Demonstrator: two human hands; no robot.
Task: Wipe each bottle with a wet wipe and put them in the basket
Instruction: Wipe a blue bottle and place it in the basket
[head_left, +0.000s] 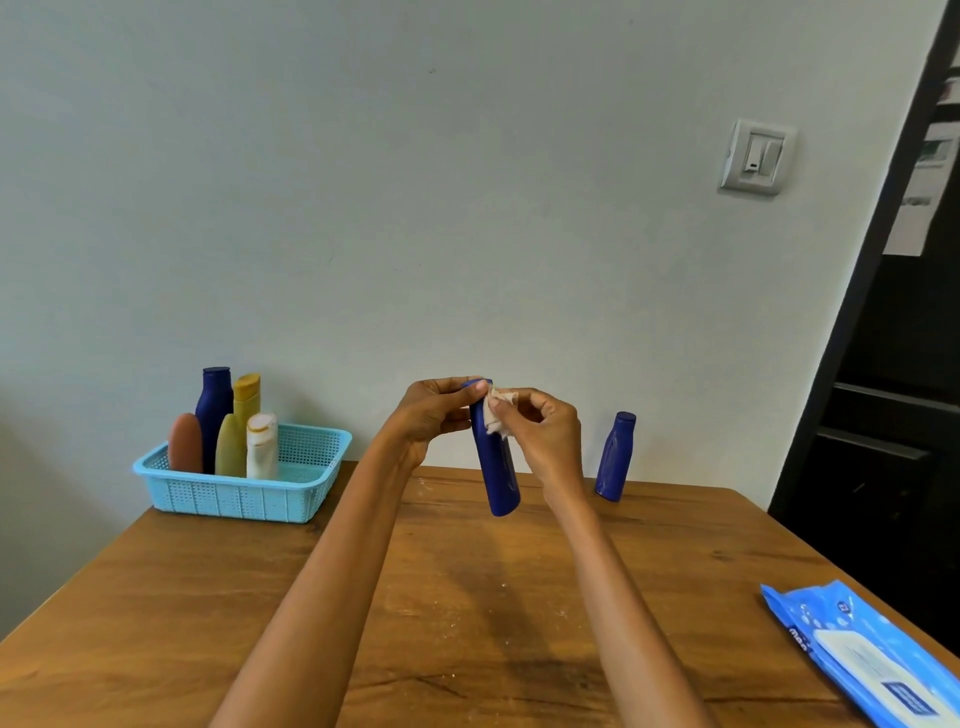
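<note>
Left hand (436, 410) grips the blue bottle (496, 467) by its cap, clear of the worktop (467, 597), so the right hand (540, 431), pinching the wet wipe (496, 415), reaches its neck.

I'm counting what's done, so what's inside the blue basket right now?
Five upright bottles stand in the basket: brown, dark blue, yellow, olive, white. Their bases are hidden.

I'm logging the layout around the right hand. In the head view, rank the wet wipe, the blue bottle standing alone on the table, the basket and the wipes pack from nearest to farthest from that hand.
From the right hand:
1. Wet wipe, pinched in its fingers.
2. Standing blue bottle, just to its right.
3. Basket, far left; wipes pack, near right edge. Too close to call.
</note>
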